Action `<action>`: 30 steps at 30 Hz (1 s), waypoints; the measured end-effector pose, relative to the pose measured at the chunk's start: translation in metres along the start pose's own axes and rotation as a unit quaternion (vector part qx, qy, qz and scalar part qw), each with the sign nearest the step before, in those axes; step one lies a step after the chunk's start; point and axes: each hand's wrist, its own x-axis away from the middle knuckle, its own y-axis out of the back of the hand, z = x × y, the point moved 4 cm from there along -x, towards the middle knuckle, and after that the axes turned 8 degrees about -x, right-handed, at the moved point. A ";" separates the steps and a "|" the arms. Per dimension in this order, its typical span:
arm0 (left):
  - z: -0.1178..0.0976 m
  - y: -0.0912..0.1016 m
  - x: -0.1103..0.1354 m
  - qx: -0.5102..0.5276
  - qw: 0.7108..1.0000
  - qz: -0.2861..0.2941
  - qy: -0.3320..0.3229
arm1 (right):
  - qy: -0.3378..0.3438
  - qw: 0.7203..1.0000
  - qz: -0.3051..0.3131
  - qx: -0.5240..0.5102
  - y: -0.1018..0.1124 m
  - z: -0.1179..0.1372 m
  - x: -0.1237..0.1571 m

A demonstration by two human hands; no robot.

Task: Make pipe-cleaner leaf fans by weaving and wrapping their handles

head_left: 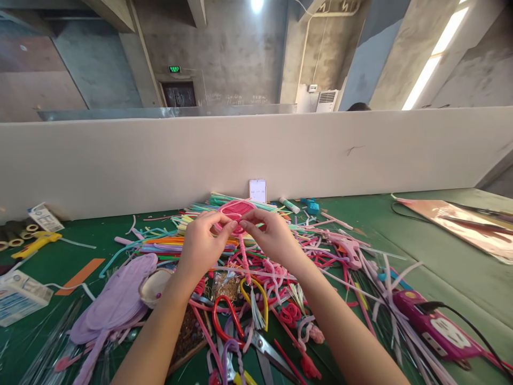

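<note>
A round pink pipe-cleaner coil (240, 207) with a twisted pink stem (243, 254) stands raised over the pile, and a pale tassel (257, 313) hangs below the stem. My left hand (206, 238) pinches the coil's lower left edge between thumb and finger. On the lower right edge, the fingers of my right hand (270, 235) are closed on the same coil. What lies right between the fingertips is too small to make out. Beneath my hands are red-handled scissors (228, 315), yellow-handled scissors (264, 299) and loose pink pipe cleaners (288, 315).
At left lie a lilac pipe-cleaner piece (112, 305), a small round bowl (154, 287) and a yellow glue gun (38, 243). A phone (257, 190) leans on the white partition (160, 160). On the right are a magenta power strip (436, 326) and a copper-coloured sheet (460, 222).
</note>
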 end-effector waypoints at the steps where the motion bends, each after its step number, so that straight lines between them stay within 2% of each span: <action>1: 0.001 -0.001 0.000 -0.015 1.000 0.005 -0.006 | -0.003 1.000 0.003 0.012 0.002 -0.001 0.000; 7: 0.021 -0.006 -0.003 -0.157 0.985 0.070 0.006 | -0.066 0.984 0.073 0.146 0.014 -0.009 -0.001; 12: 0.045 -0.012 -0.004 -0.203 0.974 0.095 0.034 | -0.123 0.963 0.134 0.198 0.010 -0.032 -0.003; 15: 0.051 -0.018 -0.005 -0.208 0.970 0.116 0.043 | -0.136 0.957 0.150 0.207 0.005 -0.046 -0.005; 19: 0.043 -0.026 -0.004 -0.165 0.972 0.164 0.037 | -0.142 0.956 0.160 0.202 0.004 -0.051 -0.006; 24: 0.029 -0.036 0.000 -0.047 0.974 0.219 0.022 | -0.122 0.965 0.165 0.165 0.004 -0.043 -0.005; 30: 0.029 -0.042 0.000 0.045 0.974 0.213 0.056 | -0.092 0.971 0.174 0.133 -0.001 -0.037 -0.005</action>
